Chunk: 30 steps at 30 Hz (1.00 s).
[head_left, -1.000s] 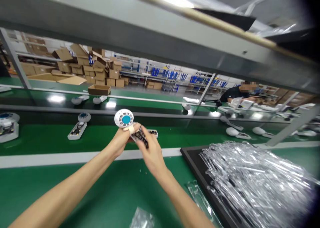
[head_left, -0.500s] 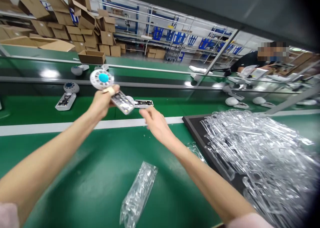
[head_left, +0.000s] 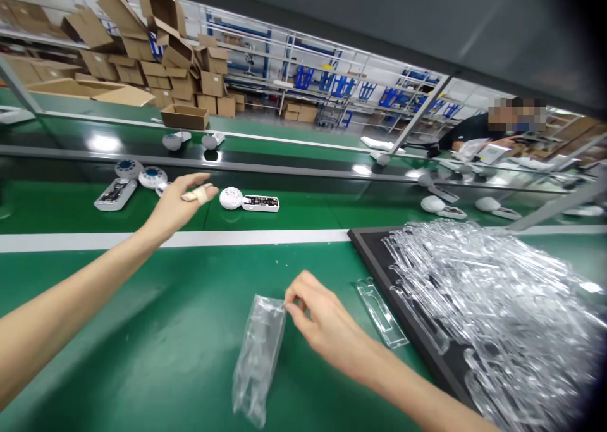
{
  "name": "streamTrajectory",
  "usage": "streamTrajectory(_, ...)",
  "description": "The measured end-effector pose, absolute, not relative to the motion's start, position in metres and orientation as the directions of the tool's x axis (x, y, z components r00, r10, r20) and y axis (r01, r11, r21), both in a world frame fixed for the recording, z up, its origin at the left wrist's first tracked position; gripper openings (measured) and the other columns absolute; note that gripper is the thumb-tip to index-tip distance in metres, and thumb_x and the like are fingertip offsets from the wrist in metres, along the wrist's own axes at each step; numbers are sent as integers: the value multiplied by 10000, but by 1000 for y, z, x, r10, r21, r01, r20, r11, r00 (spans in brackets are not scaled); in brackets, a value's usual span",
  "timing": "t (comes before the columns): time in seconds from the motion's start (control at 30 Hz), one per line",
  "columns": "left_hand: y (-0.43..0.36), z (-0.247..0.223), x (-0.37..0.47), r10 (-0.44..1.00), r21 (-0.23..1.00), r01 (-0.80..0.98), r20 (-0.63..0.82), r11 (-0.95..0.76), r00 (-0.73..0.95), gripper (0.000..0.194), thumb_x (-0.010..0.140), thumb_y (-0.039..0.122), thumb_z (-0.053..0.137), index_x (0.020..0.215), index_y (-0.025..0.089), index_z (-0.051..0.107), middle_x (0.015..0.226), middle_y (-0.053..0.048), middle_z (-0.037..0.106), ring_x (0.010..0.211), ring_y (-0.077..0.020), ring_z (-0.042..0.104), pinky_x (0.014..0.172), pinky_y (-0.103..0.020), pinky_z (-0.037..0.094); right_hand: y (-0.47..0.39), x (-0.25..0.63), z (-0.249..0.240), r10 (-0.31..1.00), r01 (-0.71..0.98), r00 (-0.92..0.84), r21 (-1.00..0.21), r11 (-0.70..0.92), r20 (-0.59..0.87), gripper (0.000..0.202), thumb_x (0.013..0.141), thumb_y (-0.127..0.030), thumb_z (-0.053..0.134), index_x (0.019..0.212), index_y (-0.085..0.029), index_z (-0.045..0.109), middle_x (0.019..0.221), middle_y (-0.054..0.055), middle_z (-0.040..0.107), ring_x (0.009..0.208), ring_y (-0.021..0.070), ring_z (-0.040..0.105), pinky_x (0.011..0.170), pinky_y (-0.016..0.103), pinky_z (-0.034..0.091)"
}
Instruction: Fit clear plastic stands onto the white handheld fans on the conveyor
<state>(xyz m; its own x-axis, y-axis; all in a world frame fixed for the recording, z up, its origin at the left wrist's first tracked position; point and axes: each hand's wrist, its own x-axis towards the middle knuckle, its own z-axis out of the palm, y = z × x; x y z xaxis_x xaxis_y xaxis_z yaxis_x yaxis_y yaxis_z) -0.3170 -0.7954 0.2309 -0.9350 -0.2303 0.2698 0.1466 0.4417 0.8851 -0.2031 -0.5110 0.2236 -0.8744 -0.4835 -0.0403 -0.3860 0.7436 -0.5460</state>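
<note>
Clear plastic bag (head_left: 258, 356) lying on the green desk (head_left: 142, 331), its upper edge pinched between thumb and fingertips of the right hand (head_left: 315, 315). Left hand (head_left: 177, 204) extended over the conveyor belt (head_left: 61, 207), fingers loosely spread, holding nothing, near a white fan unit (head_left: 249, 200). Beside the bag, a single clear tray (head_left: 382, 312) and a black bin (head_left: 374, 255) heaped with clear trays.
</note>
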Motion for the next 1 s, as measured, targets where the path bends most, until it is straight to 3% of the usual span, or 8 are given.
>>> streamTrajectory(0.23, -758, 306, -241, 208, 860, 372, 315, 351, -926, 461, 588, 462, 779, 1001, 259, 748, 1134, -85, 639, 1095, -348, 537, 952, -404, 416, -536, -233, 305, -639, -713, -701, -326, 621, 316, 124, 851, -131, 456, 770, -201, 518, 794, -7, 517, 690, 116, 478, 648, 254, 369)
streamTrajectory(0.33, -752, 312, -231, 230, 818, 434, 372, 378, -900, 534, 502, 371, 845, 1018, 289, 736, 1154, -72, 619, 1160, -354, 491, 1014, -419, 370, -550, -240, 332, -610, -747, -660, -294, 596, 438, 127, 832, -133, 469, 729, -197, 506, 767, -17, 516, 675, 108, 473, 638, 241, 343)
streamTrajectory(0.47, -754, 317, -230, 194, 674, 499, 477, 545, -857, 203, 664, 402, 723, 793, 245, 741, 978, -70, 646, 997, -311, 570, 944, -427, 415, -571, -250, 349, -608, -783, -621, -357, 509, 495, 107, 839, -163, 474, 752, -201, 522, 758, -31, 524, 666, 99, 475, 634, 225, 334)
streamTrajectory(0.6, -832, 323, -202, -189, 605, 304, 615, 736, -766, 269, 767, 481, 623, 796, 227, 708, 797, -34, 624, 795, -246, 614, 795, -425, 475, -574, -248, 311, -597, -602, -769, -572, 557, 228, 162, 894, -351, 461, 969, -231, 540, 602, -66, 472, 545, 114, 456, 555, 231, 337)
streamTrajectory(0.73, -966, 279, -88, -859, 867, -42, 484, 496, -165, 435, 719, 624, 609, 1015, 306, 591, 972, -7, 620, 969, -322, 618, 711, -450, 502, -552, -237, 229, -631, -417, -726, -555, 720, -273, 492, 897, -524, 360, 1312, -266, 426, 556, -50, 470, 485, 172, 490, 495, 269, 377)
streamTrajectory(0.87, -1003, 189, 65, -862, 874, -416, 397, 250, 315, 416, 808, 579, 440, 1103, 289, 483, 1156, -54, 585, 1188, -365, 505, 694, -460, 466, -551, -251, 173, -618, -420, -674, -478, 772, -406, 657, 871, -570, 358, 1457, -291, 258, 700, 33, 629, 535, 236, 597, 535, 328, 443)
streamTrajectory(0.93, -984, 142, 96, -866, 706, -668, 464, 234, 188, 337, 860, 467, 378, 989, 197, 532, 1193, -129, 554, 1266, -385, 400, 740, -495, 400, -566, -259, 170, -647, -519, -673, -394, 759, -359, 583, 869, -551, 368, 1393, -296, 380, 791, 82, 664, 570, 264, 622, 540, 346, 436)
streamTrajectory(1.0, -961, 103, 87, -924, 702, -660, 381, 267, 32, 213, 754, 396, 515, 836, 205, 561, 1097, -104, 597, 1190, -369, 486, 823, -481, 449, -584, -261, 179, -654, -599, -684, -262, 756, -324, 492, 889, -514, 344, 1304, -286, 480, 861, 113, 662, 590, 276, 630, 534, 349, 422)
